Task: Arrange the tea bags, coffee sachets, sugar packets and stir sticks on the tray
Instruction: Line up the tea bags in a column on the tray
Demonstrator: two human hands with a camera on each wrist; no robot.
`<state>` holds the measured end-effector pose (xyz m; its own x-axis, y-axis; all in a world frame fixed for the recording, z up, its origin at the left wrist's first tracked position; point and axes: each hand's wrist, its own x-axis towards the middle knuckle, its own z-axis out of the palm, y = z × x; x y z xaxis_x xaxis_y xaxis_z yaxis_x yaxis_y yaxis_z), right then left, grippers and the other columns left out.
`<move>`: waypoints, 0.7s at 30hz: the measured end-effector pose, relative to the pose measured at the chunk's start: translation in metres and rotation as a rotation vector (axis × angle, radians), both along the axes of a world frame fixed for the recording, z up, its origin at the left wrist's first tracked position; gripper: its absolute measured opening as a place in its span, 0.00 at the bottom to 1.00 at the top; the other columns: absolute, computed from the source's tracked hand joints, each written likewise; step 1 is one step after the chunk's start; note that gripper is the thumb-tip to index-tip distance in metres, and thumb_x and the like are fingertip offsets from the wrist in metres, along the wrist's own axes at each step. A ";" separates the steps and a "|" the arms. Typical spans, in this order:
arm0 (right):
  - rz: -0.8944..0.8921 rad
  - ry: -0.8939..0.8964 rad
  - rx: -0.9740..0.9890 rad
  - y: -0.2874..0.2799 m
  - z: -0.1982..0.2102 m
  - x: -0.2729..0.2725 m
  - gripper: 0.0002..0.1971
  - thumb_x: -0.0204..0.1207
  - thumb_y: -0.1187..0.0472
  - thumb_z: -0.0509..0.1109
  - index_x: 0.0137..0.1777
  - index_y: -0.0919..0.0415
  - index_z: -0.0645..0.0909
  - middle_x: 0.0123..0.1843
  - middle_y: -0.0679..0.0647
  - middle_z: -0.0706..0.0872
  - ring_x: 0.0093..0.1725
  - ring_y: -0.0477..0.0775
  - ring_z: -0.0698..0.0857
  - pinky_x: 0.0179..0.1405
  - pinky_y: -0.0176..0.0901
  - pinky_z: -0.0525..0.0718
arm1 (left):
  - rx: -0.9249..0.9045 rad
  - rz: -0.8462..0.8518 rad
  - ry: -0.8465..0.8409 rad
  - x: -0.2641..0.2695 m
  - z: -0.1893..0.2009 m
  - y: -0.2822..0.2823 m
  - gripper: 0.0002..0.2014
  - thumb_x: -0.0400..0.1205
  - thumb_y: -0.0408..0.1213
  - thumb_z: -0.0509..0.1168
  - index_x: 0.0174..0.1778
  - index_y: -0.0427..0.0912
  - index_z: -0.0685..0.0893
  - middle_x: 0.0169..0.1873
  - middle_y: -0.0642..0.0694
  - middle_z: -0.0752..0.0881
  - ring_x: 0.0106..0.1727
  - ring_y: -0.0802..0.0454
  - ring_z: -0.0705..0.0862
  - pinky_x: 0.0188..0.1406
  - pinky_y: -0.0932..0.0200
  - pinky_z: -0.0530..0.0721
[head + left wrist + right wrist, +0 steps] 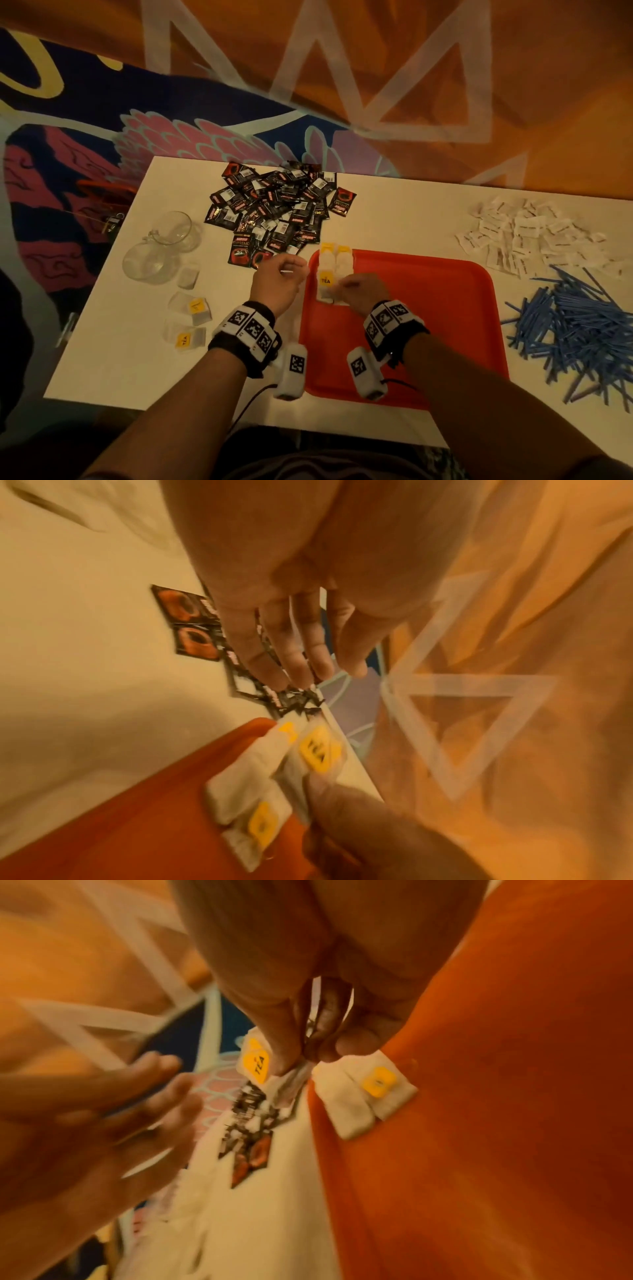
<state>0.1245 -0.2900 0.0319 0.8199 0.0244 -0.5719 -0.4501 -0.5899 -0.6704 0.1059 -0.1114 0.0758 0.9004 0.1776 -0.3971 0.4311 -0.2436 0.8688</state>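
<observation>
On the white desk (144, 342) we record a red tray (445, 308) near the front edge, holding a few tea bags (334, 270) in two short rows at its far left corner — yellow tags showing. Our right hand (364, 294) rests over the near end of these rows, thumb and fingers pinched on one tea bag (270, 1074) with a yellow tag, so that grip is clamped on it. Our left hand (279, 281) hovers just left of the tray's edge, fingers loosely extended in the left wrist view, grip apart and holding nothing. Behind the tray to the left lies a heap of black coffee sachets (277, 212). To the right, beyond the tray, we list a scatter of white sugar packets (524, 233) and, nearer, a pile of blue stir sticks (575, 325). At the left of the desk — three loose tea bags (191, 308) and two clear glass cups (161, 246), apart from the tray.
</observation>
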 end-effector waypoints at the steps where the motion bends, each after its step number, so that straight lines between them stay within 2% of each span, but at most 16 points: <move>1: -0.044 0.075 0.008 0.000 -0.008 -0.005 0.15 0.72 0.50 0.79 0.54 0.57 0.88 0.48 0.47 0.86 0.44 0.46 0.82 0.38 0.34 0.80 | -0.001 0.008 0.041 -0.006 -0.007 0.006 0.07 0.82 0.30 0.70 0.43 0.48 0.87 0.45 0.49 0.87 0.50 0.45 0.88 0.50 0.46 0.91; 3: -0.109 0.166 -0.019 0.003 -0.024 -0.016 0.15 0.71 0.50 0.79 0.54 0.56 0.87 0.46 0.46 0.85 0.42 0.45 0.80 0.41 0.37 0.82 | -0.004 0.032 0.096 -0.018 -0.019 0.020 0.08 0.82 0.29 0.69 0.42 0.46 0.87 0.44 0.47 0.87 0.48 0.44 0.88 0.46 0.49 0.90; 5: -0.133 0.189 -0.055 0.008 -0.040 -0.023 0.17 0.71 0.48 0.79 0.56 0.56 0.88 0.52 0.50 0.87 0.46 0.48 0.81 0.48 0.41 0.84 | 0.007 0.046 0.125 -0.030 -0.029 0.032 0.07 0.83 0.30 0.69 0.41 0.44 0.87 0.42 0.45 0.87 0.43 0.46 0.87 0.44 0.48 0.89; 6: -0.157 0.189 -0.053 0.011 -0.044 -0.025 0.17 0.71 0.48 0.79 0.57 0.55 0.88 0.53 0.50 0.86 0.48 0.49 0.81 0.47 0.41 0.83 | 0.014 0.051 0.131 -0.035 -0.032 0.037 0.07 0.83 0.30 0.69 0.41 0.44 0.86 0.42 0.44 0.87 0.42 0.47 0.87 0.44 0.47 0.89; 9: -0.150 0.184 -0.106 0.020 -0.050 -0.030 0.15 0.76 0.44 0.74 0.55 0.52 0.89 0.54 0.49 0.87 0.42 0.47 0.79 0.30 0.31 0.73 | 0.020 0.076 0.145 -0.046 -0.042 0.051 0.07 0.83 0.30 0.69 0.39 0.43 0.86 0.39 0.43 0.87 0.39 0.48 0.86 0.40 0.50 0.88; 10: -0.137 0.174 -0.134 0.022 -0.053 -0.030 0.14 0.77 0.43 0.72 0.54 0.51 0.89 0.55 0.50 0.88 0.41 0.47 0.79 0.28 0.31 0.71 | 0.017 0.085 0.151 -0.048 -0.045 0.054 0.07 0.83 0.30 0.69 0.39 0.43 0.86 0.38 0.43 0.87 0.39 0.48 0.86 0.39 0.51 0.87; 11: -0.155 0.167 -0.148 0.024 -0.055 -0.029 0.14 0.76 0.43 0.73 0.53 0.50 0.90 0.55 0.50 0.88 0.41 0.48 0.80 0.30 0.32 0.75 | 0.014 0.091 0.156 -0.051 -0.047 0.057 0.07 0.83 0.30 0.69 0.39 0.42 0.85 0.38 0.43 0.87 0.39 0.48 0.86 0.39 0.51 0.87; 13: -0.226 0.174 -0.154 0.027 -0.058 -0.027 0.13 0.72 0.44 0.77 0.51 0.50 0.89 0.53 0.49 0.88 0.45 0.50 0.82 0.41 0.39 0.83 | 0.009 0.097 0.162 -0.054 -0.051 0.061 0.07 0.83 0.29 0.68 0.40 0.42 0.85 0.38 0.43 0.86 0.38 0.49 0.86 0.38 0.53 0.86; 14: -0.245 0.178 -0.166 0.027 -0.060 -0.026 0.14 0.70 0.45 0.79 0.51 0.51 0.87 0.52 0.49 0.87 0.46 0.50 0.82 0.43 0.41 0.83 | 0.007 0.097 0.163 -0.055 -0.052 0.062 0.07 0.83 0.29 0.68 0.40 0.42 0.85 0.38 0.42 0.86 0.38 0.49 0.86 0.38 0.53 0.86; 15: -0.248 0.179 -0.183 0.028 -0.060 -0.026 0.15 0.69 0.46 0.80 0.50 0.52 0.85 0.50 0.48 0.85 0.46 0.50 0.81 0.42 0.41 0.82 | 0.006 0.093 0.163 -0.056 -0.053 0.063 0.07 0.83 0.28 0.68 0.40 0.42 0.85 0.38 0.42 0.86 0.38 0.49 0.86 0.37 0.54 0.85; 18: -0.271 0.179 -0.195 0.028 -0.059 -0.027 0.19 0.66 0.47 0.82 0.50 0.54 0.82 0.48 0.47 0.82 0.41 0.47 0.78 0.29 0.37 0.73 | 0.007 0.079 0.165 -0.058 -0.057 0.065 0.07 0.83 0.27 0.68 0.41 0.42 0.85 0.38 0.43 0.86 0.38 0.49 0.85 0.35 0.55 0.85; 21: -0.204 0.171 -0.234 0.024 -0.058 -0.028 0.16 0.70 0.46 0.79 0.52 0.52 0.84 0.50 0.47 0.83 0.38 0.43 0.76 0.24 0.33 0.65 | 0.007 0.073 0.167 -0.060 -0.061 0.067 0.07 0.83 0.28 0.68 0.41 0.43 0.85 0.38 0.43 0.86 0.38 0.49 0.85 0.35 0.55 0.85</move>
<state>0.0960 -0.2661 -0.0259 0.6865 -0.2779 -0.6719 -0.6686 -0.6046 -0.4330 0.0455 -0.0443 0.0151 0.8064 0.2438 -0.5388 0.5864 -0.2123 0.7817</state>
